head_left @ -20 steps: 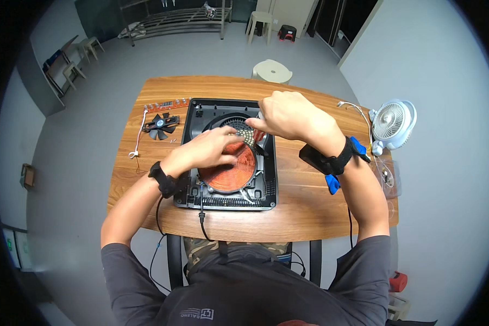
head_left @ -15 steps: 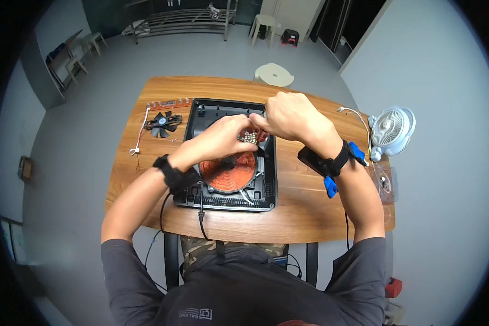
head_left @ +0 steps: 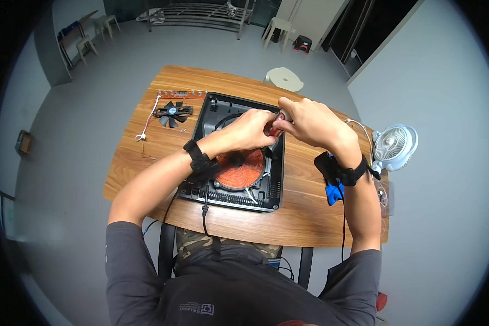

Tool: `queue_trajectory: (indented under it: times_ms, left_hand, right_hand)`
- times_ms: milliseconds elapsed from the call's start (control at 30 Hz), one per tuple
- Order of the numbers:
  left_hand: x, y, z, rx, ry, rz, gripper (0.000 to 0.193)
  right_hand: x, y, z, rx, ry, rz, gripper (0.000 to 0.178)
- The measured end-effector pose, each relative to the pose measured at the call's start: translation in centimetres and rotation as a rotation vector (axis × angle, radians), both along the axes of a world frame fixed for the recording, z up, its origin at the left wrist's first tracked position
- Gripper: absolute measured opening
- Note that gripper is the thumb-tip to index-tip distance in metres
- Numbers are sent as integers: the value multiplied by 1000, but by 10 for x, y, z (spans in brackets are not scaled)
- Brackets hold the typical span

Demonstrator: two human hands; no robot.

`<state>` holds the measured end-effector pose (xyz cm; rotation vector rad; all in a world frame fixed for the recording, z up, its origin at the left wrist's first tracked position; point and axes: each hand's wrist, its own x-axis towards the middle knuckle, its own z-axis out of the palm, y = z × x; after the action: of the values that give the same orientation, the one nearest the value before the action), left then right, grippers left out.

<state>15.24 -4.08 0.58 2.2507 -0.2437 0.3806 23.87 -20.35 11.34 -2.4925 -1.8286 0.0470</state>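
Note:
A black induction cooker base (head_left: 277, 204) lies opened on the table, its round copper coil (head_left: 242, 171) bare in the middle. Over the base's far right part, my right hand (head_left: 312, 125) is closed around a red-and-grey tool handle (head_left: 281, 117); the tool's working end is hidden. My left hand (head_left: 247, 130) meets it from the left, with curled fingers and thumb close around the tool's lower part. What those left fingers grip cannot be seen. My left forearm passes over the coil's left side.
Left of the base lie a black fan (head_left: 173, 111), a red-brown circuit strip (head_left: 182, 94) with a white cable, and small loose bits. A white desk fan (head_left: 394, 144) stands at the right edge. A power cord (head_left: 205, 214) runs off the front edge.
The whole scene has shifted as my head turned. A pale gridded piece seen beside my left fingers is now hidden. More of the red-and-grey handle shows between my hands.

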Motion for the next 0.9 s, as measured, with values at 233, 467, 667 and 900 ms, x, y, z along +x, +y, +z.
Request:
queue_trajectory:
  times_ms: [233, 467, 667, 900]
  left_hand:
    - [0, -1, 13, -41, 20, 4, 21]
    - [0, 1, 14, -60, 126, -114, 16]
    - [6, 0, 5, -69, -43, -100, 25]
    - [3, 3, 11, -44, 132, -111, 21]
  right_hand:
    - [-6, 7, 3, -92, -114, -105, 44]
    - [2, -3, -6, 46, -69, 28, 36]
    - [-2, 6, -19, 13, -133, -99, 37]
    - [-2, -11, -10, 82, 4, 64, 25]
